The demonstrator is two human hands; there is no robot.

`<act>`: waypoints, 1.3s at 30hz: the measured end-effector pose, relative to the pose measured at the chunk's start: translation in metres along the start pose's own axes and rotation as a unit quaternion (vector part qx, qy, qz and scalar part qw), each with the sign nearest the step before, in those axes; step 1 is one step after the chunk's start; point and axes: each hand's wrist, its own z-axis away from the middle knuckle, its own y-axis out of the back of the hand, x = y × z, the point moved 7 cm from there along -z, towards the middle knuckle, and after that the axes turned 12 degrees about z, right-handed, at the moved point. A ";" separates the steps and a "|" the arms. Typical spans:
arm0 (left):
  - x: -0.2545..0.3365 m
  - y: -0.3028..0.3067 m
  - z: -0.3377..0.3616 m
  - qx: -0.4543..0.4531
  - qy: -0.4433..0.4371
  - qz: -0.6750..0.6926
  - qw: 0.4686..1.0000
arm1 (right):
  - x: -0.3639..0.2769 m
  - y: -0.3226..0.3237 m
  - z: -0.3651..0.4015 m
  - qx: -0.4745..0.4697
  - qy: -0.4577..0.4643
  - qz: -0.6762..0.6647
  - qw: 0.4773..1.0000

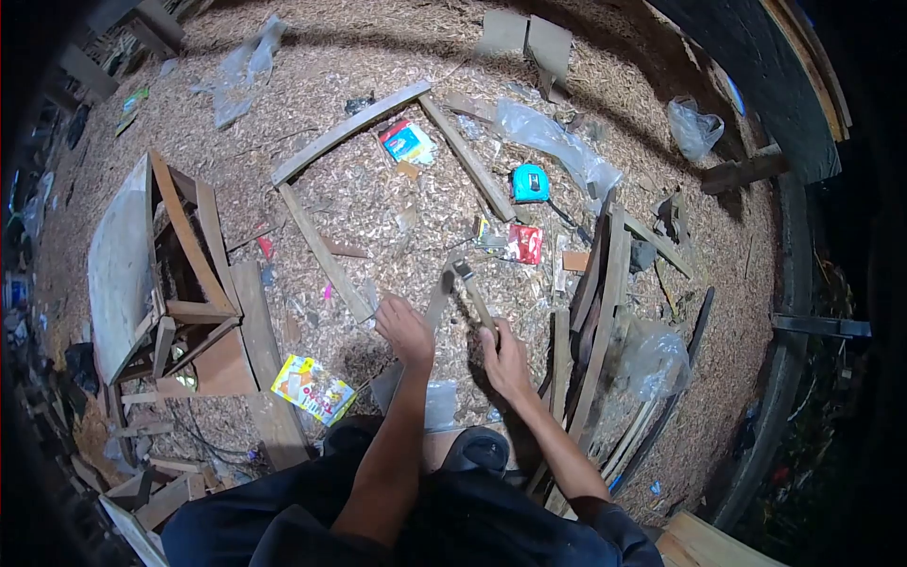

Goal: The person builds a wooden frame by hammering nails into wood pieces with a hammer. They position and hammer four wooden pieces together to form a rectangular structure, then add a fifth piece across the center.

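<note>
Wood shavings cover the ground all around where this person sits, with scraps and litter strewn over them. From where I stand I see the right hand closed around the handle of a hammer, its head pointing away from the body, above the shavings between the legs and a three-sided layout of wood. That layout is made of a left strip, a far strip and a right strip, its open side facing the person. At the near end of the left strip is the left hand, fingers bent and bunched; I cannot tell whether they pinch anything. Within the three strips lies a red-and-blue packet. Just outside the right strip's near end sits a turquoise tape measure, with a red packet below it. Close to the left forearm, a yellow packet lies flat. Off to the person's left stands a wooden box with a pale panel, and on the other side long planks lean together near the right forearm. Farther out rests a clear bag.
</note>
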 end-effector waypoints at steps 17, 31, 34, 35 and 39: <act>0.011 0.006 -0.001 -0.004 -0.014 -0.027 1.000 | -0.012 0.020 -0.023 -0.003 -0.021 0.177 0.984; 0.016 0.008 -0.001 0.018 -0.047 -0.007 0.999 | 0.001 0.010 -0.015 0.087 0.007 0.150 0.985; 0.021 0.010 -0.004 0.040 -0.060 -0.014 0.997 | 0.008 -0.005 -0.013 0.083 0.018 0.158 0.984; 0.023 0.012 -0.004 0.047 -0.069 -0.016 0.996 | 0.013 -0.007 -0.014 0.083 0.019 0.158 0.984; 0.024 0.012 -0.003 0.059 -0.085 -0.023 0.994 | 0.005 0.003 -0.023 0.054 0.012 0.189 0.980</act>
